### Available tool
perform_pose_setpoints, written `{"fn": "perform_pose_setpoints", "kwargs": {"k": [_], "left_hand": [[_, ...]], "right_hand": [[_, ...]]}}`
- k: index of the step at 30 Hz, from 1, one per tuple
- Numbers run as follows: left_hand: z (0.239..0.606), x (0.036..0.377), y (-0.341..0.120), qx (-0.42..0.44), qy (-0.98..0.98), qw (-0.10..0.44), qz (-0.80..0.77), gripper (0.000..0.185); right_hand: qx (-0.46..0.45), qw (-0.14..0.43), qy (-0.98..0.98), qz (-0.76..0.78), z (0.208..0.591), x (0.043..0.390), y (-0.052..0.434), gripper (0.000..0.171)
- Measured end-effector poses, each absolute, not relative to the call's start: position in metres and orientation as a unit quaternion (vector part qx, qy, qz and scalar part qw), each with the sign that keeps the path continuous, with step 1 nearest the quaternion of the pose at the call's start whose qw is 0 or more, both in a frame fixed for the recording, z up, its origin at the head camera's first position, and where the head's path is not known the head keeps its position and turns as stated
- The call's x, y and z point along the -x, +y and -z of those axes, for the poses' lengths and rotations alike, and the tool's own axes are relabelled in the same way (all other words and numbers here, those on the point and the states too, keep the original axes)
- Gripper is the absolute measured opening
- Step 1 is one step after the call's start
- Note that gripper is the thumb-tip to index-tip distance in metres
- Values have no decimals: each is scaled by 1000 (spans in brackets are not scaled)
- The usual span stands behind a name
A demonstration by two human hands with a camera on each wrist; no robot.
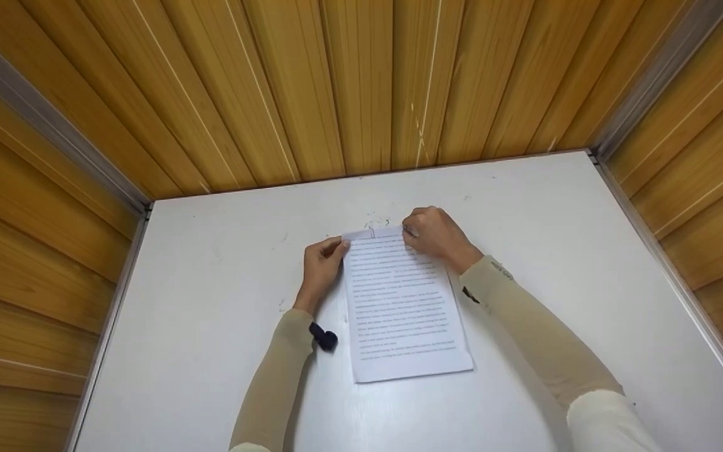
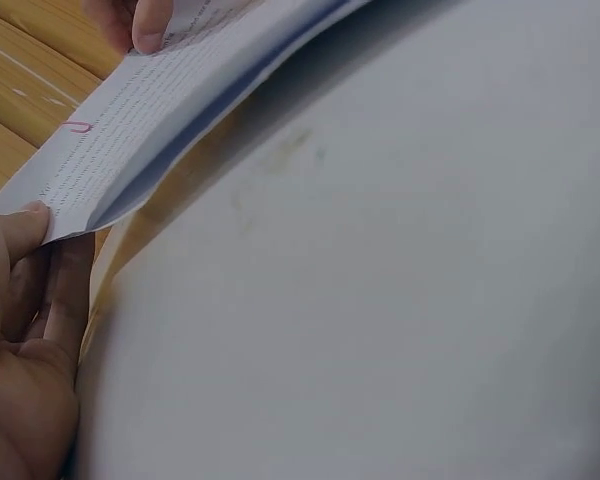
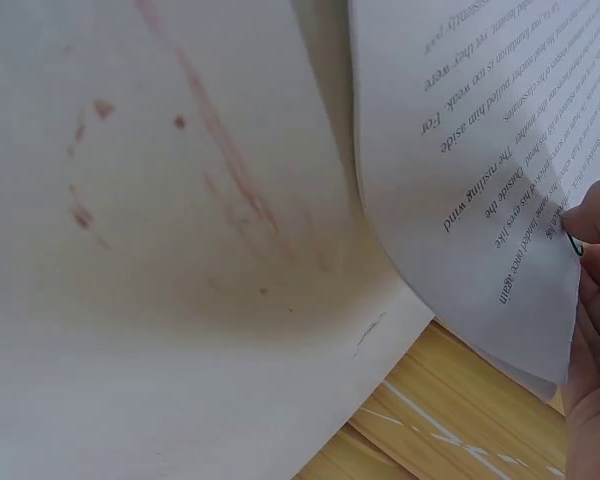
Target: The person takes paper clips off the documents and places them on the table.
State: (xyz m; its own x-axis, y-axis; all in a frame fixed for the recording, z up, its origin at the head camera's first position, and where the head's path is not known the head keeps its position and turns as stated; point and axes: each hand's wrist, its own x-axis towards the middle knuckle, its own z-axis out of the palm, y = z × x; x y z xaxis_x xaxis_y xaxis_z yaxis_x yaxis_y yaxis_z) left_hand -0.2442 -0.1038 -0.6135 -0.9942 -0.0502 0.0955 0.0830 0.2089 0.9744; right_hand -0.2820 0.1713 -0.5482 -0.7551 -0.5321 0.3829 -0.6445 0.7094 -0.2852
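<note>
A stack of printed sheets [image 1: 399, 307] lies on the white table, its top edge toward the back wall. My left hand [image 1: 322, 269] pinches the top left corner, thumb on the printed face and fingers behind, as the left wrist view shows. A pink paper clip [image 2: 77, 127] sits on the top edge between the hands. At the top right corner, my right hand [image 1: 438, 237] pinches a green paper clip [image 3: 575, 245] against the sheets; most of that clip is hidden by the thumb and fingers. In both wrist views the sheets bow.
The white table [image 1: 211, 326] carries small dark scuffs and smudges near the top of the stack. Wood-patterned panels [image 1: 355, 88] rise behind it and at both sides. A dark strap end [image 1: 324, 338] sticks out from the left wrist.
</note>
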Motion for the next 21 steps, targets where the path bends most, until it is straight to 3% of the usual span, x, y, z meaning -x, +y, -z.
{"fn": "perform_pose_setpoints", "kwargs": {"k": [21], "left_hand": [[616,245,-104,25,-768,55,638,22]], "right_hand": [[-290,128,-920,-232,546,282,173,14]]}}
